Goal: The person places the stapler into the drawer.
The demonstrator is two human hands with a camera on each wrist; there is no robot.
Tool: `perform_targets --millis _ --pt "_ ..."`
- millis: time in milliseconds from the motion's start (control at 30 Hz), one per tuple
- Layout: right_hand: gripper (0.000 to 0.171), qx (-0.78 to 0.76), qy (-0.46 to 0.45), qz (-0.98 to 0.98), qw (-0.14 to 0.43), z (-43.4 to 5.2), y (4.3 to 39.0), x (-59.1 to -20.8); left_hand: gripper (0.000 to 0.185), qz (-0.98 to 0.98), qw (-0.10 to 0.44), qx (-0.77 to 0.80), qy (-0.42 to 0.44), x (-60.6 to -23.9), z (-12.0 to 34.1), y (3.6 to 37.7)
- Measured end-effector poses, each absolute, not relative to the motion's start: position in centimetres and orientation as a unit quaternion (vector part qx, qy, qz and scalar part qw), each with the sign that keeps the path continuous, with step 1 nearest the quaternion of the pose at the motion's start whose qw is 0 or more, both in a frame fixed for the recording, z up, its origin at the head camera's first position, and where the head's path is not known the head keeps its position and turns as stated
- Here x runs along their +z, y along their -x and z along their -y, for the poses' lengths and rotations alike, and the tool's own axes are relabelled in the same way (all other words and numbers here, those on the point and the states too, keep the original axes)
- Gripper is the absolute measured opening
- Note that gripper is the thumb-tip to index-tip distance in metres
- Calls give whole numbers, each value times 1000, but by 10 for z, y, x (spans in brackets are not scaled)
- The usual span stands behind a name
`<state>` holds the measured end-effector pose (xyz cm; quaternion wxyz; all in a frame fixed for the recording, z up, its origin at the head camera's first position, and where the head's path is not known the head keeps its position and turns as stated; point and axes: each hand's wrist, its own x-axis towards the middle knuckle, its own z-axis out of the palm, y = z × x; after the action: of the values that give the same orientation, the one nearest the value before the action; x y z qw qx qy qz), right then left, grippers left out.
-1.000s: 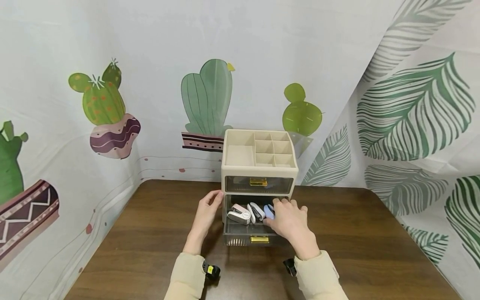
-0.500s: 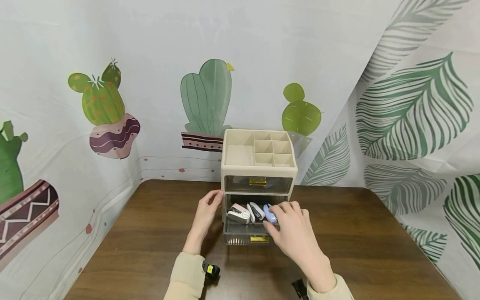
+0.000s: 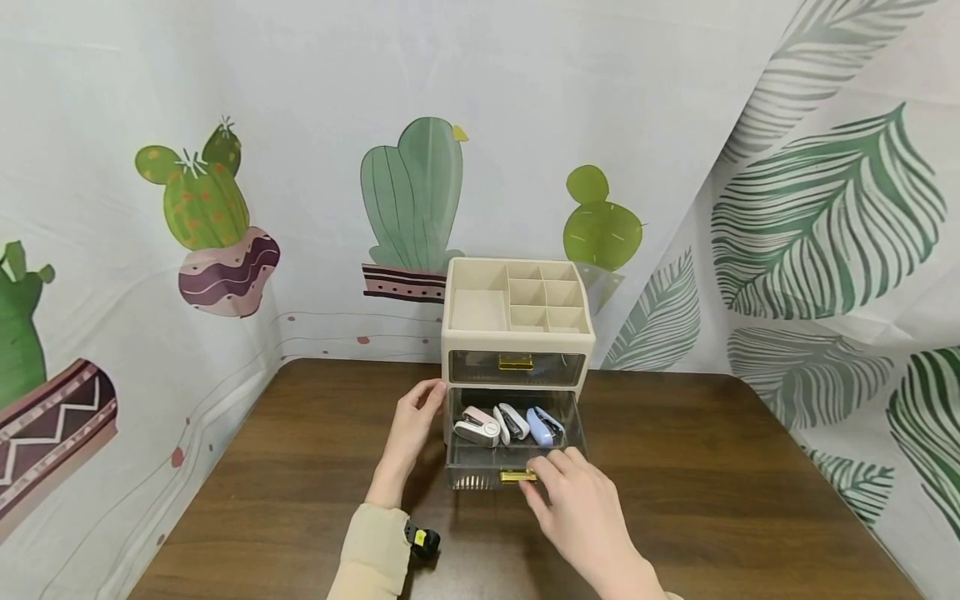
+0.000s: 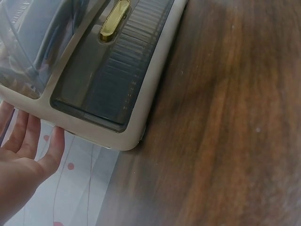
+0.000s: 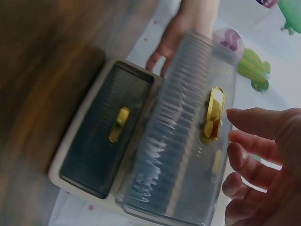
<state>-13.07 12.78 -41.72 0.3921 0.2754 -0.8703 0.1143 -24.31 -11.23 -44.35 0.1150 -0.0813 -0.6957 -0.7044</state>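
A cream desktop organizer (image 3: 520,340) stands on the table with its clear middle drawer (image 3: 480,457) pulled out. Inside lie a pink-and-white stapler (image 3: 477,427), a white-and-grey stapler (image 3: 512,423) and a blue stapler (image 3: 545,427), side by side. My right hand (image 3: 583,508) is at the drawer's front, fingertips by its gold handle (image 3: 517,476). In the right wrist view the thumb and fingers are spread just off that handle, holding nothing. My left hand (image 3: 408,425) rests its fingertips against the organizer's left side, as the left wrist view also shows.
The closed top drawer (image 3: 517,369) has a gold handle, and a closed bottom drawer (image 5: 109,129) sits under the open one. Several small compartments (image 3: 547,293) divide the organizer's top. Behind the wooden table (image 3: 705,467) hangs a printed cloth (image 3: 517,125).
My right hand has drawn back from over the blue stapler, down to the drawer's front handle. The blue stapler is now uncovered. My left hand has stayed in place.
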Motion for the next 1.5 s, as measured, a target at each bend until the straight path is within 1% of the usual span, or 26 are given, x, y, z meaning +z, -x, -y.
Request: perform_targets --millis 167,333,367,467,533,633,933,1100,1167,1333,1500 --pt "22 114 -300 854 409 -126 130 -426 30 696 116 -703 85 -443 112 243" --pt "6 118 -318 832 438 -125 134 -433 29 695 117 -704 87 -443 112 243" --pt "8 118 -320 828 444 -125 135 -434 29 695 117 -705 86 -443 112 243" --pt "24 120 -326 816 462 -124 138 -437 29 698 118 -701 85 -443 112 243" --pt "32 117 -330 808 473 -124 141 -438 28 697 120 -702 84 -443 112 243" --pt "30 114 -334 801 484 -123 145 -438 28 692 119 -707 85 -443 112 243" --pt "28 72 -335 803 487 -124 162 -434 28 693 125 -705 87 -443 111 243" --pt "13 49 -333 815 472 -125 174 -433 28 690 122 -709 84 -444 112 243" --pt "9 45 -333 820 463 -125 180 -432 28 691 122 -708 81 -444 112 243" --pt "12 38 -331 823 461 -123 193 -432 28 696 120 -704 82 -444 113 243" --pt "7 28 -316 829 460 -121 204 -431 29 697 119 -702 84 -444 112 243"
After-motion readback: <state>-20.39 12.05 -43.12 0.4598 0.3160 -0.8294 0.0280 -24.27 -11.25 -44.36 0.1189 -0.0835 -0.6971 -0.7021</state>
